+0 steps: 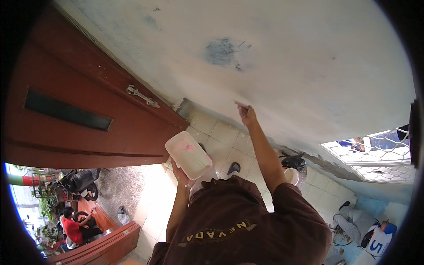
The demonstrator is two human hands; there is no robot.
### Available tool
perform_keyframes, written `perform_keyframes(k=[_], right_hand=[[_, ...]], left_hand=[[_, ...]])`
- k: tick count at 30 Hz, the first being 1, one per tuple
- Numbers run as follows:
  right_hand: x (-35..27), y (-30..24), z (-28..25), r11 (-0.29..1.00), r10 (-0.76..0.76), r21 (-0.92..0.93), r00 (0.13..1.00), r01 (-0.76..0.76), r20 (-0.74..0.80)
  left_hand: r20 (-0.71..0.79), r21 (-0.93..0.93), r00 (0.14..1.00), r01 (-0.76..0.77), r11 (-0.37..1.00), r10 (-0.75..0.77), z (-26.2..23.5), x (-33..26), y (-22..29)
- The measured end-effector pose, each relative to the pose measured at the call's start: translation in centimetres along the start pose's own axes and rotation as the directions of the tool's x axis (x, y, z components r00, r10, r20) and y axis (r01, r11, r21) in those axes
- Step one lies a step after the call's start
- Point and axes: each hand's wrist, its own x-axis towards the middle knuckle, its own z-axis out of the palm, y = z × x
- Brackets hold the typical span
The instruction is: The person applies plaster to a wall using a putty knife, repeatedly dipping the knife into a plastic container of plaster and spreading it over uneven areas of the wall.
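My left hand (181, 176) grips a white rectangular plastic tub (190, 155) from its near left side. Pink smears and a pale coating show inside the tub. Stretched forward, my right hand (246, 115) is at the lower part of the pale wall (282, 75). Its fingers are drawn together at the wall surface; whatever they hold, if anything, is too small to make out. Above that hand, the wall carries a rough blue-grey patch (221, 52) with dark scratches.
A red-brown door (84, 88) with a metal bolt (142, 96) stands open at left. Right of my feet are a white bucket (291, 176) and a black bag (295, 161). A grilled window (371, 148) and a seated person (364, 232) are at right; another person (77, 227) sits outside.
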Motion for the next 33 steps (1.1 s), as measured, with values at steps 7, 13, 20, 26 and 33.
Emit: perform_keyframes(k=[7, 13, 20, 26, 33], right_hand=[[-4.4, -8.1, 13.4, 0.971, -0.179, 0.2, 0.957, 0.133, 0.23], [-25.1, -21.5, 36.4, 0.909, -0.293, 0.414, 0.618, -0.057, 0.729], [-35.1, -15.2, 33.1, 0.879, -0.464, 0.225, 0.643, 0.421, 0.61], [-17.7, -2.6, 10.5, 0.558, -0.76, -0.699, 0.614, 0.447, -0.215], [-7.6, -1.4, 7.2, 0.314, -0.947, -0.881, 0.176, 0.352, -0.267]], left_hand=[[0.192, 0.069, 0.979, 0.062, 0.996, -0.074, -0.4, 1.8, 0.7], [0.295, 0.112, 0.903, 0.291, 0.95, -0.311, 4.2, 7.9, 1.3], [0.442, 0.123, 0.814, 0.361, 0.924, -0.377, 5.2, 13.7, 5.4], [0.443, 0.259, 0.715, 0.475, 0.841, -0.541, 2.5, 18.4, 13.6], [0.606, 0.378, 0.598, 0.363, 0.852, -0.524, 2.0, 22.2, 21.9]])
